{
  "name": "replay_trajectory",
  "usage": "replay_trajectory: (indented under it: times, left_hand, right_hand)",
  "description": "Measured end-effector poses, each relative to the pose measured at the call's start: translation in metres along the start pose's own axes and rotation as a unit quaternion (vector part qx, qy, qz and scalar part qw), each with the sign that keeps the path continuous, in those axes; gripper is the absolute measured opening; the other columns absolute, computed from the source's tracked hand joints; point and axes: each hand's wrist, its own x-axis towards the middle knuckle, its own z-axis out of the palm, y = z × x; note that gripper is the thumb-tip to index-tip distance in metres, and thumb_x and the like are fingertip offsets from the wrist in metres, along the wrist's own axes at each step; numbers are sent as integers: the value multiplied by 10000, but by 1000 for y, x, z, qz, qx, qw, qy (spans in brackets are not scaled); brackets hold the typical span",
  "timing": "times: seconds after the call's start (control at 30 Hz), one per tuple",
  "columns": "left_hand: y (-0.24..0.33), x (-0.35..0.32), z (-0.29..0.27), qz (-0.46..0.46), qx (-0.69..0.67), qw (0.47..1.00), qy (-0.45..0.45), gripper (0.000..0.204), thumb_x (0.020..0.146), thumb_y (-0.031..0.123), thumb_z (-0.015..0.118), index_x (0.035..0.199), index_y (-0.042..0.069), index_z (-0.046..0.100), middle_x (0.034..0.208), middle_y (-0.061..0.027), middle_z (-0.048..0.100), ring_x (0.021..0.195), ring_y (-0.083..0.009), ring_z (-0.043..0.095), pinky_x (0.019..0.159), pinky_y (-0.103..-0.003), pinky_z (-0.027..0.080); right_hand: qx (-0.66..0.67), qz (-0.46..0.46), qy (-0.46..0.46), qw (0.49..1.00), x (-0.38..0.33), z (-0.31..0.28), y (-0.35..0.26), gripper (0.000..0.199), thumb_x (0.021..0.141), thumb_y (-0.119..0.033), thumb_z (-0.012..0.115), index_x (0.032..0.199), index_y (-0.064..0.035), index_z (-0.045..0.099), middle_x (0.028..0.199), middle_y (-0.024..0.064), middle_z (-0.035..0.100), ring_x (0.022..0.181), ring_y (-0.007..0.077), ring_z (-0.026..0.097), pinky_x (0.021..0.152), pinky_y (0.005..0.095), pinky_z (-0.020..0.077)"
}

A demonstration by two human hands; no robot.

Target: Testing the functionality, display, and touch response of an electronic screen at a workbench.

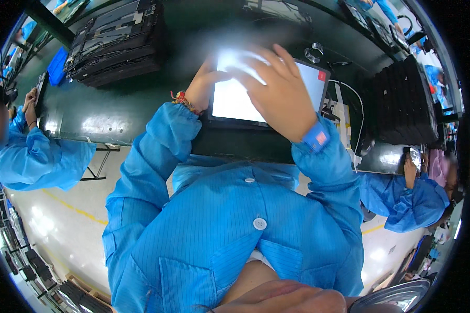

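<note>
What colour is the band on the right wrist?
Blue, with a small red patch, on the wrist band just behind the right hand; the head view shows it clearly.

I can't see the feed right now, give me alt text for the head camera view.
Both hands rest on a bright white tablet screen lying on a dark green workbench: the right hand spread flat across it, the left hand at its left edge. The person wears a blue coat; stacks of dark trays sit behind, and blue-coated co-workers work on either side.

Tablet [235,101] on table [104,120], under hands [279,94]
</note>
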Motion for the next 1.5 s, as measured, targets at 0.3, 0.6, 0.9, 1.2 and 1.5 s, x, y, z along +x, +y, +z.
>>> replay_trajectory:
  times: [0.3, 0.6, 0.9, 1.2, 1.5]
  left_hand:
    - [5, 4, 13, -82, -2, 995, 63, 600, 899, 542, 351, 1347, 143, 352, 1256, -169, 482, 1137, -285, 500, 920, -411, 435]
    - [-3, 16, 4, -83, -12, 995, 56, 539, 951, 486, 235, 1352, 148, 363, 1270, -139, 481, 1131, -265, 500, 933, -390, 418]
    - [3, 22, -1, -79, -26, 995, 59, 504, 954, 468, 267, 1335, 163, 395, 1232, -112, 512, 1095, -238, 519, 911, -370, 430]
    - [5, 26, -8, -62, -74, 995, 39, 482, 956, 452, 302, 1326, 161, 403, 1209, -76, 526, 1050, -196, 536, 877, -349, 451]
    - [-10, 24, -20, -85, -81, 991, 58, 490, 960, 448, 286, 1333, 148, 392, 1178, -77, 549, 1026, -187, 549, 881, -345, 449]
  right_hand:
    - [96, 90, 101, 986, -56, -15, 51, 157, 676, 68, 499, 604, -67, 467, 1072, 107, 590, 1152, 311, 477, 987, 456, 363]
    - [275, 340, 234, 869, -160, -44, 144, 170, 770, 95, 376, 666, -30, 425, 1182, 166, 533, 1105, 240, 488, 969, 364, 374]
    - [271, 391, 212, 854, -184, -56, 86, 117, 787, 71, 450, 764, -38, 485, 1222, 146, 486, 1039, 225, 519, 892, 326, 424]
    - [373, 437, 45, 817, -173, -45, 9, 147, 747, 69, 552, 858, -19, 593, 996, 115, 609, 888, 203, 594, 797, 277, 459]
    - [411, 227, -145, 871, -127, -21, -36, 302, 729, 58, 572, 1000, -54, 643, 947, 129, 612, 911, 282, 594, 801, 337, 473]
